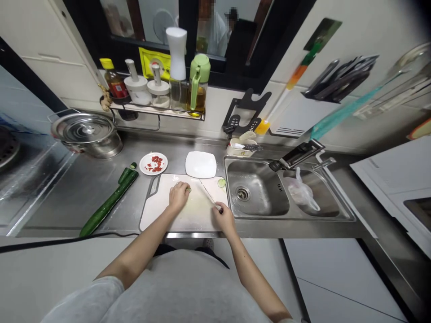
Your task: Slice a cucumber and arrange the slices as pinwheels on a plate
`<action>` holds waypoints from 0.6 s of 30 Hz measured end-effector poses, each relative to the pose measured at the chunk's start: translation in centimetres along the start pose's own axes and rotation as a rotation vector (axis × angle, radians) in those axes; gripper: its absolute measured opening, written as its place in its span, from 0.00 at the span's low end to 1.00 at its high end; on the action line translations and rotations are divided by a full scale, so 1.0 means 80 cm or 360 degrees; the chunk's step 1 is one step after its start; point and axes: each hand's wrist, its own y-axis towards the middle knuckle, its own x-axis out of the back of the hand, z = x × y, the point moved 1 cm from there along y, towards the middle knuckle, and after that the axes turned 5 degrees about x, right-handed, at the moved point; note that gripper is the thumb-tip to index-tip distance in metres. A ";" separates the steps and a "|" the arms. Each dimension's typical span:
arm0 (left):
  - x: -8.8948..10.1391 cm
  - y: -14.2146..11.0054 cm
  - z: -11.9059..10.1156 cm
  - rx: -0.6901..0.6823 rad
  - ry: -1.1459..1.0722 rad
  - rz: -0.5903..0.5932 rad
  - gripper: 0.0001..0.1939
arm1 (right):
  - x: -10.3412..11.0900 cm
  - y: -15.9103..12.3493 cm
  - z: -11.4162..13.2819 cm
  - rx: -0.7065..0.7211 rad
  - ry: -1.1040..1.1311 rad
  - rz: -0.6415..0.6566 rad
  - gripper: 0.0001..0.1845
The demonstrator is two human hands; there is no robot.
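Observation:
On the white cutting board (188, 220), my left hand (179, 196) is closed over a small cucumber piece (189, 189), with only its green-edged end showing past the fingers. My right hand (224, 219) grips the dark handle of a kitchen knife (209, 194). Its blade points up and left across the board, apart from the piece. A pale green cucumber slice (221, 183) lies near the board's right edge. Behind the board are an empty white square plate (201, 164) and a round plate (146, 168) with chopped red bits (156, 164).
Left of the board lies a long cucumber (107, 207) beside shorter pieces. A lidded steel pot (104, 146) stands at the back left. The double sink (257, 188) borders the board's right side, with a plastic bag (301, 192) in its right basin. Bottles fill a wall rack (158, 112).

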 end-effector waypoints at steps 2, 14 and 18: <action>0.002 -0.003 0.003 0.0007 0.0006 -0.0020 0.09 | 0.001 0.000 -0.001 0.0011 0.0013 0.0003 0.22; 0.012 -0.001 0.008 0.0146 -0.0126 -0.0073 0.09 | 0.000 0.004 -0.005 0.0012 0.0002 0.0012 0.22; 0.019 -0.018 0.028 0.0442 -0.0436 0.0094 0.08 | 0.007 0.000 0.000 0.0133 -0.0199 0.0117 0.19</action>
